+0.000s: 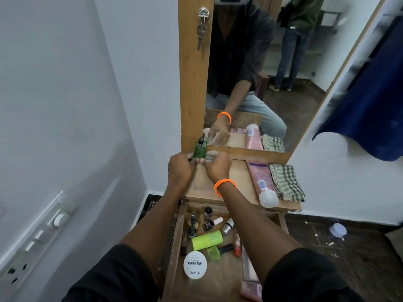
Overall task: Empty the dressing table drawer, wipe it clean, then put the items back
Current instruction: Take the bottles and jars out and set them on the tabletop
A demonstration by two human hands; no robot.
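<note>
The open wooden drawer [174, 243] below the dressing table top [239, 182] holds several small items: nail polish bottles [210, 224], a lime-green tube [207, 239], a white round Zudio tin [195, 265] and an orange-red bottle [237, 245]. Both hands are up at the back left corner of the table top. My left hand [180, 168] and my right hand [218, 167] both touch a green bottle with a black cap [200, 149], standing upright against the mirror frame. My forearms cover part of the drawer.
A pink tube [261, 182] and a checked cloth [285, 179] lie on the right of the table top. The mirror [272, 73] rises behind, with a key [201, 29] in its wooden frame. A blue cloth [370, 105] hangs at right. Switches [43, 232] are on the left wall.
</note>
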